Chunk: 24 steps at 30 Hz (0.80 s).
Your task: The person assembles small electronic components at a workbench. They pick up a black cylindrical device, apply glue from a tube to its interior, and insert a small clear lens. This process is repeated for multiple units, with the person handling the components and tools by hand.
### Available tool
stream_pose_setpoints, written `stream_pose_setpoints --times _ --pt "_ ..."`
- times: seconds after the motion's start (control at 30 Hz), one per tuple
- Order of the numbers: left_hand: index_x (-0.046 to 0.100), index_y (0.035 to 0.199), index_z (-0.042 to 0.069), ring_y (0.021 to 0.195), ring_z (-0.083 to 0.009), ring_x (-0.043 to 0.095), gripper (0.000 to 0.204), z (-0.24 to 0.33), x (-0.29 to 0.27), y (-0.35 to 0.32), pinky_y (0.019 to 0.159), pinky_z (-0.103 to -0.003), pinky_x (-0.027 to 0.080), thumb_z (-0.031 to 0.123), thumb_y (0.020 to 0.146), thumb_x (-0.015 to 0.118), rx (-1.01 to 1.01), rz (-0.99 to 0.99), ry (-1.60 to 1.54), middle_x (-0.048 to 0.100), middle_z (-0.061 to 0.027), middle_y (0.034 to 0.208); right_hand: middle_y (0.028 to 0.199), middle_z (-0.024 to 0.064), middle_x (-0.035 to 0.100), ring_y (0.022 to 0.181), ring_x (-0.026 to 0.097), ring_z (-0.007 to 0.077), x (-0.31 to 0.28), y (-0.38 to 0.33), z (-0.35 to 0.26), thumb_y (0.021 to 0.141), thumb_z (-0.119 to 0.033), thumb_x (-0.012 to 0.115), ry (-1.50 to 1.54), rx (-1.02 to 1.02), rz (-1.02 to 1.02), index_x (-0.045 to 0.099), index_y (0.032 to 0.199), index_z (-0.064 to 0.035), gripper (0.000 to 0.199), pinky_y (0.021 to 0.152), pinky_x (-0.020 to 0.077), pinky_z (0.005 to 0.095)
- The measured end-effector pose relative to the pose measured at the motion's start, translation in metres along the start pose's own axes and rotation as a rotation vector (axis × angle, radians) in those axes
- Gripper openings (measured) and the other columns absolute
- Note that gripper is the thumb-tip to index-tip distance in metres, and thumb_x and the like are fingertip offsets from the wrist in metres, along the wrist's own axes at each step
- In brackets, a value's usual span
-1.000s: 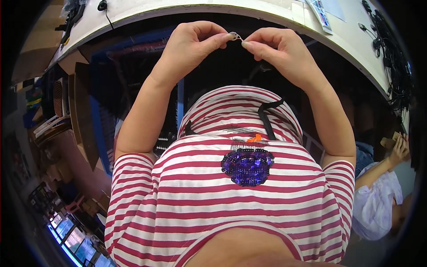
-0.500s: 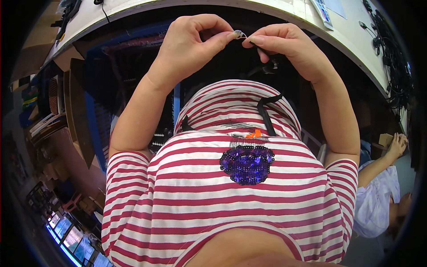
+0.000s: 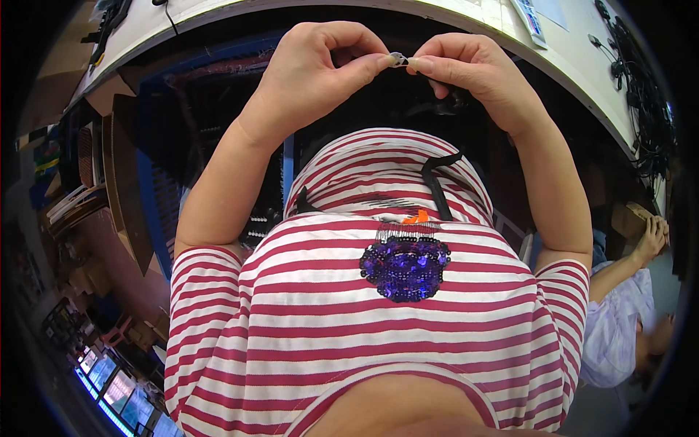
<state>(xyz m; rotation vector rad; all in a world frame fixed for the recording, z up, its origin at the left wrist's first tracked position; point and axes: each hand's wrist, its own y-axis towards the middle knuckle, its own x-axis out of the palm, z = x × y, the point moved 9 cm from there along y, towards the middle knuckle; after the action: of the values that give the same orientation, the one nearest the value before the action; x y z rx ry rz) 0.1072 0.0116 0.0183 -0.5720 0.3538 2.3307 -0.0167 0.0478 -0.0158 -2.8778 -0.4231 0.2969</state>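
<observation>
My left hand (image 3: 317,76) pinches a small whitish, shiny piece (image 3: 397,60) between thumb and forefinger, near the table's front edge. Facing it, my right hand (image 3: 477,69) has thumb and forefinger pressed together at the piece's right side, where a thin, pale loop or strand runs between the two hands. The piece is too small for its kind to show. Something dark and glossy (image 3: 453,102) lies below my right hand; whether that hand holds it is not clear.
A white table (image 3: 466,18) curves across the top, bearing a white and blue tube (image 3: 528,23) and a heap of black cables (image 3: 648,102). Blue crates (image 3: 156,175) and cardboard boxes (image 3: 127,182) stand at left. Another person's arm (image 3: 630,262) reaches in at right.
Both hands have shifted slightly to the right. More of the small piece shows between the fingertips, and the pale strand at its right side looks shorter.
</observation>
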Motion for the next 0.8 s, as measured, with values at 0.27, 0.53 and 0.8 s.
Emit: stream_pose_setpoints --times 0.27,0.53,0.8 --pt "0.064 0.085 0.0 0.07 -0.0068 0.054 0.014 -0.012 0.014 -0.002 0.064 -0.018 0.042 0.013 0.081 0.064 -0.102 -0.104 -0.435 0.061 -0.0022 0.075 0.067 -0.0005 0.059 0.059 0.051 0.0051 0.003 -0.003 -0.002 0.078 -0.025 0.064 0.19 -0.008 -0.023 0.067 0.083 -0.0042 0.022 0.059 0.0383 0.018" --pt "0.063 0.088 0.0 0.073 -0.0091 0.056 0.015 -0.017 0.018 -0.001 0.068 -0.02 0.043 0.013 0.081 0.064 -0.101 -0.117 -0.59 0.061 -0.0039 0.079 0.075 0.001 0.061 0.062 0.053 0.0058 0.006 -0.002 0.002 0.079 -0.023 0.063 0.359 0.012 -0.099 0.065 0.087 -0.0025 0.022 0.063 0.0416 0.0179" --pt "0.063 0.088 -0.001 0.074 -0.0094 0.056 0.016 -0.017 0.022 -0.001 0.07 -0.021 0.043 0.014 0.081 0.064 -0.108 -0.178 -0.638 0.061 -0.0047 0.081 0.075 0.0 0.058 0.063 0.051 0.0051 0.005 -0.002 0.002 0.082 -0.021 0.061 0.28 -0.017 -0.083 0.063 0.086 -0.003 0.019 0.061 0.0413 0.0184"
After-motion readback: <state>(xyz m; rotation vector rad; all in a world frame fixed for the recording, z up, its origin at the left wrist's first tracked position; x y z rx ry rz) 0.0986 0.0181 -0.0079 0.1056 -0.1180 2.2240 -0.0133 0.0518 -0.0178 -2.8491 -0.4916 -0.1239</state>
